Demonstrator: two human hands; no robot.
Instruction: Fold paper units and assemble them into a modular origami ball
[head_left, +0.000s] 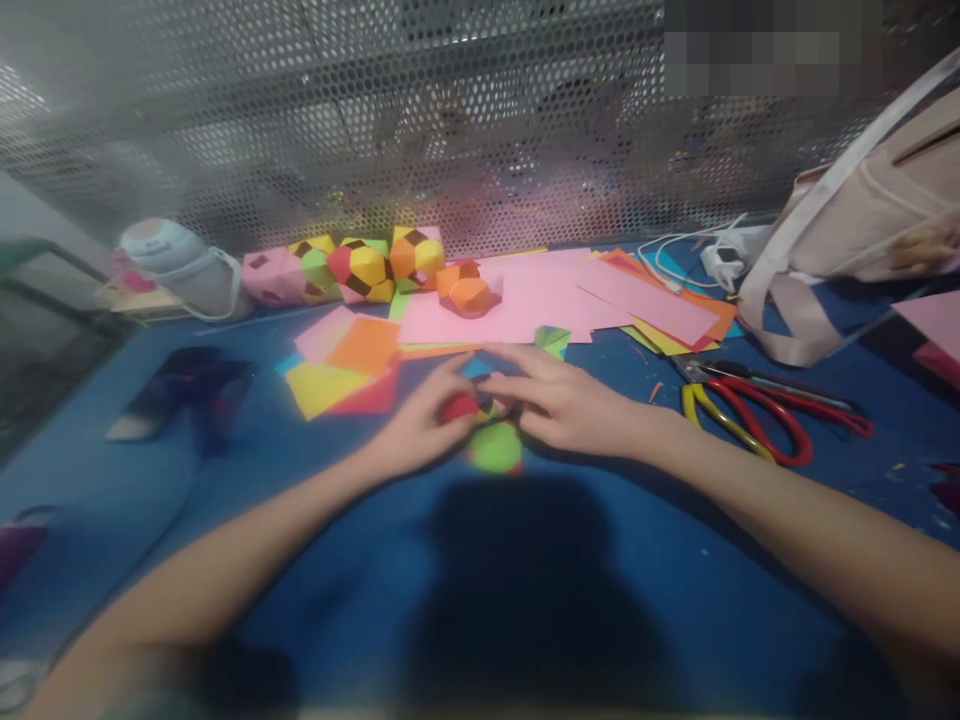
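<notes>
Both my hands are closed around a small folded-paper model at the middle of the blue table. Its green face shows below the fingers, with bits of red and blue between them; the rest is covered and slightly blurred. My left hand grips its left side with thumb and fingers. From the right, my right hand holds it with bent fingers, the index finger reaching across the top. Just beyond the right fingers lies a small green folded piece. A fan of coloured paper squares lies beyond my left hand.
Finished paper polyhedra line the back beside a white bottle. Pink sheets lie behind my hands. Scissors with red handles, a white charger and a pale bag are at right. A perforated metal panel closes the back.
</notes>
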